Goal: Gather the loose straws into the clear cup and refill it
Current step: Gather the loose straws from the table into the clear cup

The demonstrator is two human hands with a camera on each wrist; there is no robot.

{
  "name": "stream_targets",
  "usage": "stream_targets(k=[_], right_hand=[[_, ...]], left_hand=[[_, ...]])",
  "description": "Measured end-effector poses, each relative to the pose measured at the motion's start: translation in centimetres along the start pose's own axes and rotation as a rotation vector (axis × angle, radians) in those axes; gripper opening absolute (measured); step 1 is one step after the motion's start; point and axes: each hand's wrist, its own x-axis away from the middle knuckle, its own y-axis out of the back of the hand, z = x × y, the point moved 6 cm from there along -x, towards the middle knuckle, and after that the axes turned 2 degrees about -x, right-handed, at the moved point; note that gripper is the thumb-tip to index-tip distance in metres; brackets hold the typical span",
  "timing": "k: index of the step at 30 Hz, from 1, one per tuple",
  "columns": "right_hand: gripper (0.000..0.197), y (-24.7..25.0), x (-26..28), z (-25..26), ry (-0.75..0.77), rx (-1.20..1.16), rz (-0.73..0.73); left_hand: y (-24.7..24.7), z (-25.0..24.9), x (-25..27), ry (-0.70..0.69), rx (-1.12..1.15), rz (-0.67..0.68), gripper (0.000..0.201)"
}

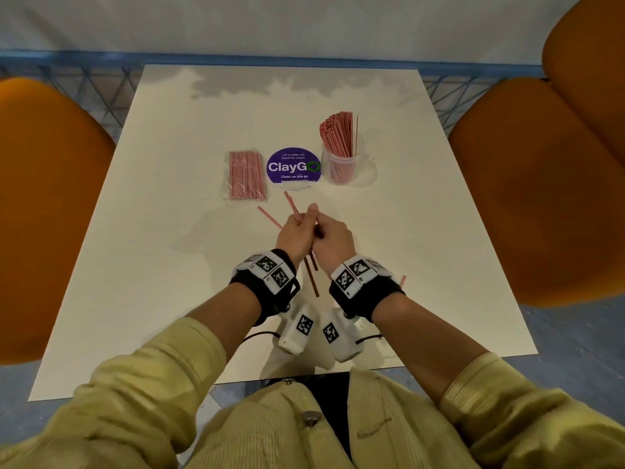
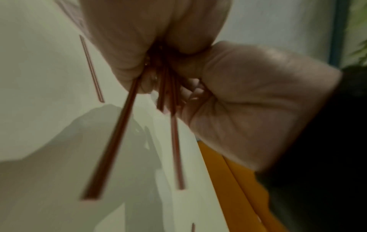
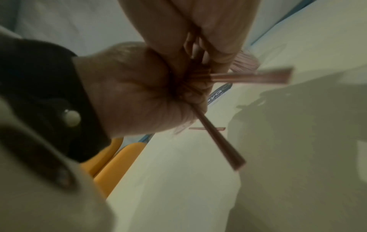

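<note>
Over the middle of the white table [image 1: 162, 231] my two hands meet, both gripping one small bunch of red-and-white straws [image 1: 313, 279]. My left hand [image 1: 297, 225] has its fingers curled round the bunch's upper part, and my right hand [image 1: 321, 231] pinches it from the right. The wrist views show the straw ends [image 2: 111, 149] [image 3: 248, 76] fanning out below the fists. The clear cup [image 1: 338, 167], packed with upright straws, stands at the back right. One loose straw [image 1: 269, 217] [image 2: 91, 67] lies left of my hands, and another [image 1: 402, 280] lies by my right wrist.
A clear packet of straws [image 1: 245, 176] lies at the back left. A round purple ClayGo sign [image 1: 292, 167] sits between the packet and the cup. Orange chairs [image 1: 527, 184] [image 1: 40, 198] flank the table on both sides.
</note>
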Motion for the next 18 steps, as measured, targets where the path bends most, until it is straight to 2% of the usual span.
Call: stream_targets(k=[2, 3, 6, 9, 10, 13, 15, 18], right_hand=[[0.066, 0.3, 0.2, 0.0, -0.016, -0.076, 0.02], [0.07, 0.6, 0.1, 0.0, -0.023, -0.091, 0.032], [0.058, 2.2, -0.2, 0.1, -0.002, 0.001, 0.017], [0.025, 5.2, -0.5, -1.5, -0.08, 0.13, -0.11], [0.024, 6.2, -0.5, -2.8, -0.158, 0.26, -0.111], [0.038, 8.9, 0.6, -7.2, -0.396, 0.621, 0.012], [0.041, 10.1, 1.5, -8.8, -0.454, 0.754, 0.041], [0.039, 10.6, 2.1, -9.9, -0.472, 0.778, 0.038]], left_hand=[[-0.2, -0.4, -0.1, -0.02, -0.011, -0.016, 0.038], [-0.3, -0.7, -0.1, -0.043, -0.012, -0.037, 0.037], [-0.2, -0.9, -0.2, -0.058, -0.017, -0.107, 0.039], [0.0, -0.6, -0.7, -0.017, -0.078, -0.12, 0.034], [0.2, -0.4, -1.0, -0.006, -0.125, -0.125, 0.031], [1.3, -0.2, -1.9, -0.026, -0.254, -0.15, 0.024], [1.9, 0.0, -2.6, -0.03, -0.396, -0.169, 0.028], [2.6, 0.5, -3.1, 0.012, -0.654, -0.177, 0.041]])
